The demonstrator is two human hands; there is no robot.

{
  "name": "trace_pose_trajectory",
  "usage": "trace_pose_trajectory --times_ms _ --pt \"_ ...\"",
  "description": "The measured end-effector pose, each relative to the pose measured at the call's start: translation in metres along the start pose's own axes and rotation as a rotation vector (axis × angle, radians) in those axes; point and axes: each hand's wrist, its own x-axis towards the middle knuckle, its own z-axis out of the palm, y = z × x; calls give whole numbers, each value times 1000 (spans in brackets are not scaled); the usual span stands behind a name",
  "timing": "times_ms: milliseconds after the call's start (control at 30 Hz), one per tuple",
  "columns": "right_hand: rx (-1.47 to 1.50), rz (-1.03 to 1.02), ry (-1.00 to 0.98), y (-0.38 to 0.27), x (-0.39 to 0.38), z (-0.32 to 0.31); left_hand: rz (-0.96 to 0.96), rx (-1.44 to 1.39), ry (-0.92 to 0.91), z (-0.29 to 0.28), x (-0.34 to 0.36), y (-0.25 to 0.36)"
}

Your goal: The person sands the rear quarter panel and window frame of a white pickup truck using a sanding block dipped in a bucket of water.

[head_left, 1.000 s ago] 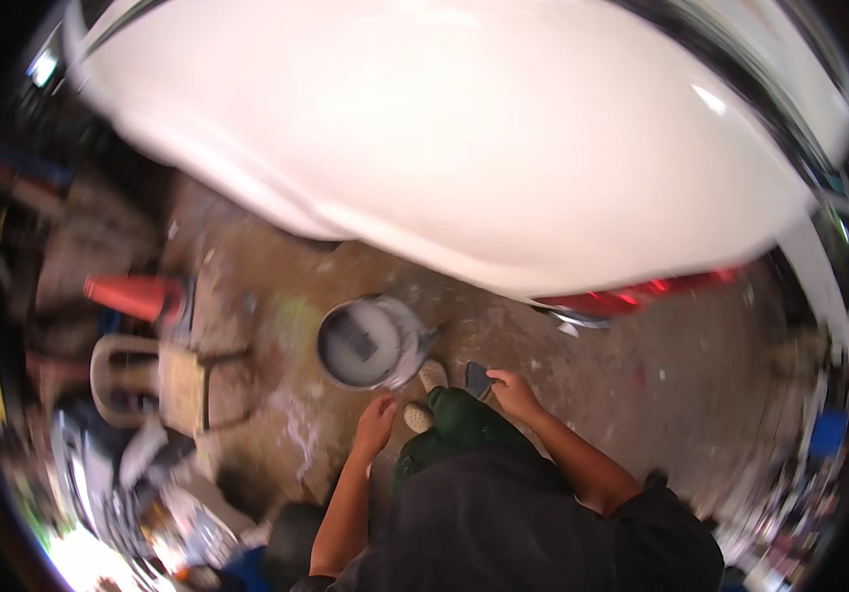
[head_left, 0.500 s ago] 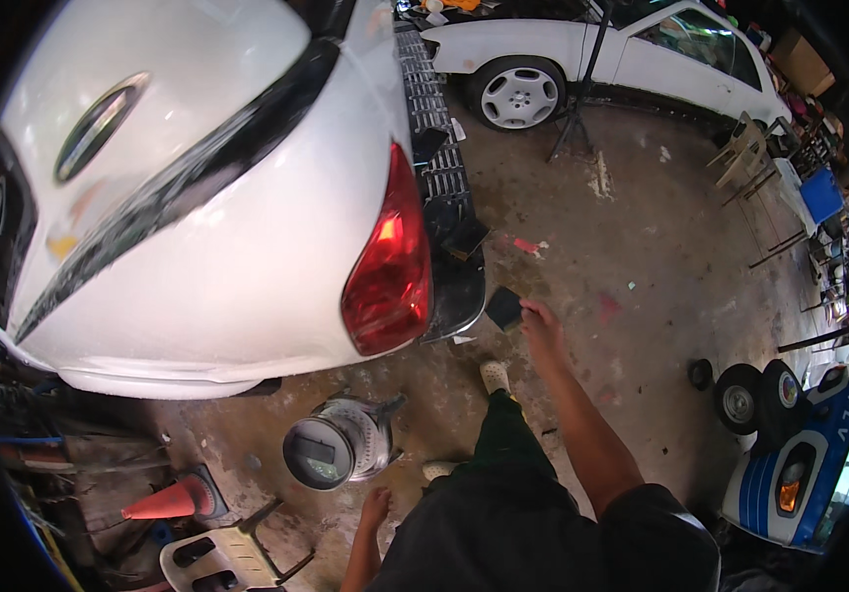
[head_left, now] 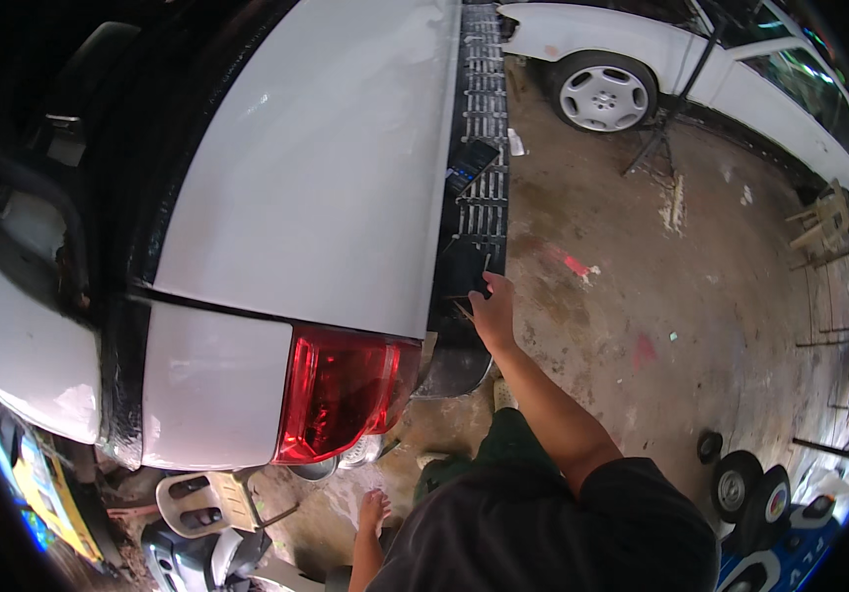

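My right hand (head_left: 492, 311) reaches over the rear bumper (head_left: 454, 370) of a white vehicle. Its fingers are curled at the edge of a dark square pad (head_left: 464, 268); where that pad ends and the black bumper begins is hard to make out. Farther along the bumper's step lies a dark phone (head_left: 471, 166) with a lit screen. A white tailgate panel (head_left: 316, 168) rises left of the hand, with a red tail light (head_left: 346, 395) at its near corner. Low by my body, my left hand (head_left: 373, 510) hangs with loosely bent fingers and nothing in it.
Across the concrete floor stands a white car (head_left: 607, 94), with a black stand (head_left: 654, 143) beside it. Loose tyres (head_left: 735, 488) lie at the lower right near a blue-and-white vehicle part (head_left: 790, 553). A beige plastic chair (head_left: 209, 503) is at the lower left.
My view has swung over the vehicle's rear. My right hand, pinching the dark pad, has moved from above the floor to the bumper. My left hand's fingers have loosened.
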Motion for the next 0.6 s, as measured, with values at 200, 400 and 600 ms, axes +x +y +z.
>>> trace_pose_trajectory --times_ms 200,400,600 --pt "-195 -368 -178 -4 -45 -31 -39 27 87 28 -34 -24" --pt "-90 -390 -793 -24 -121 -52 48 -15 266 -12 9 -48" --pt "-216 -413 -1351 -29 -184 1 273 -369 543 -56 60 9"
